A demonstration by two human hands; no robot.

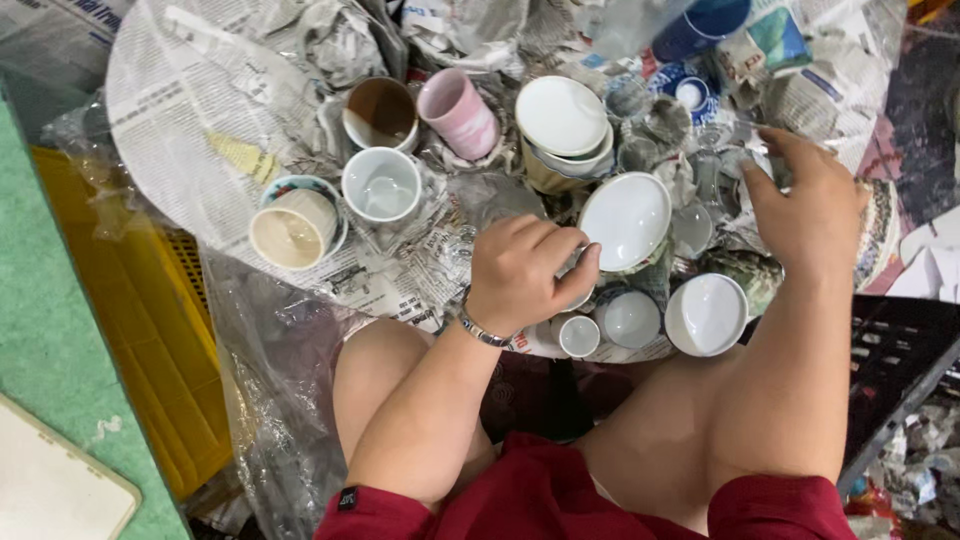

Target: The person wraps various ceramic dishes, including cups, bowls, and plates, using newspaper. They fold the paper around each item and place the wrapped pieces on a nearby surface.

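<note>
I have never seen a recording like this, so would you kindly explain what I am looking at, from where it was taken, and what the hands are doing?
There is no machine here: a person wears a camera on the head, so the single picture looks straight down past red sleeves and bare knees at their own two hands. Below lies crumpled newspaper covered with crockery: a pink cup on its side, a white cup, a cream cup, stacked white bowls and several small ones. The left hand pinches the rim of a tilted white bowl. The right hand is spread over wrapped pieces farther right; whether it grips anything is unclear. A yellow crate stands at the left.
</note>
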